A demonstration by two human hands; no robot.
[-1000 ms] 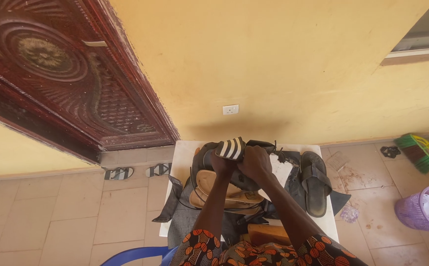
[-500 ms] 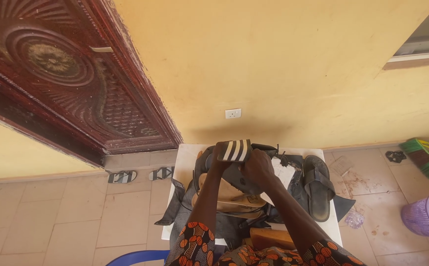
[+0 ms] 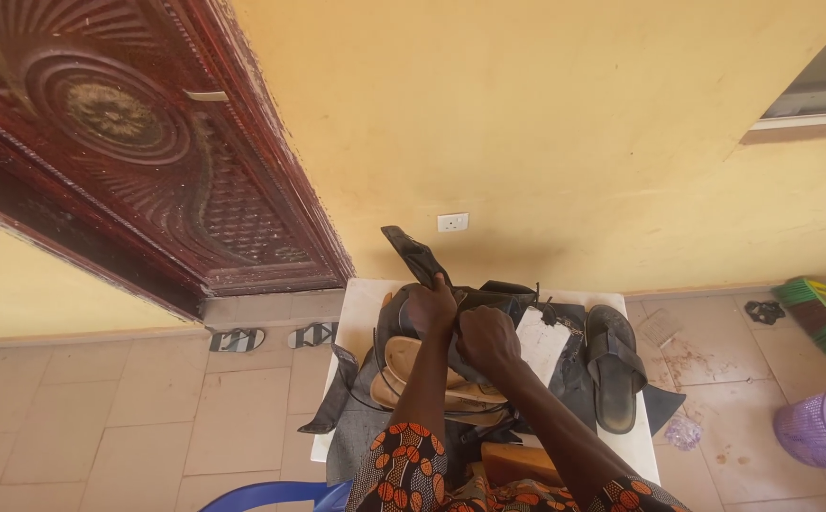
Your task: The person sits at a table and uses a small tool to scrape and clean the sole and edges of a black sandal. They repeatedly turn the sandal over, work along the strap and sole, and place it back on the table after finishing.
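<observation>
My left hand (image 3: 429, 308) grips a long dark leather strap piece (image 3: 411, 252) that sticks up and to the left above a small white table (image 3: 361, 303). Just to its right, my right hand (image 3: 487, 339) is closed on the lower part of the same dark piece. Under both hands lie tan sandal soles (image 3: 411, 368) on a pile of dark leather scraps (image 3: 337, 403). A finished black sandal (image 3: 612, 368) rests on the table's right side, beside a white card (image 3: 542, 343).
A carved dark wooden door (image 3: 128, 142) stands at the left, with a pair of flip-flops (image 3: 238, 338) on the tiled floor below it. A wall socket (image 3: 452, 222) sits above the table. A broom (image 3: 823, 308) and purple basket (image 3: 825, 429) are at the right, a blue chair edge (image 3: 271, 493) near me.
The piece in my hands has turned: its black-and-white striped face no longer shows and a dark strap now points up and left. Both hands stay over the table.
</observation>
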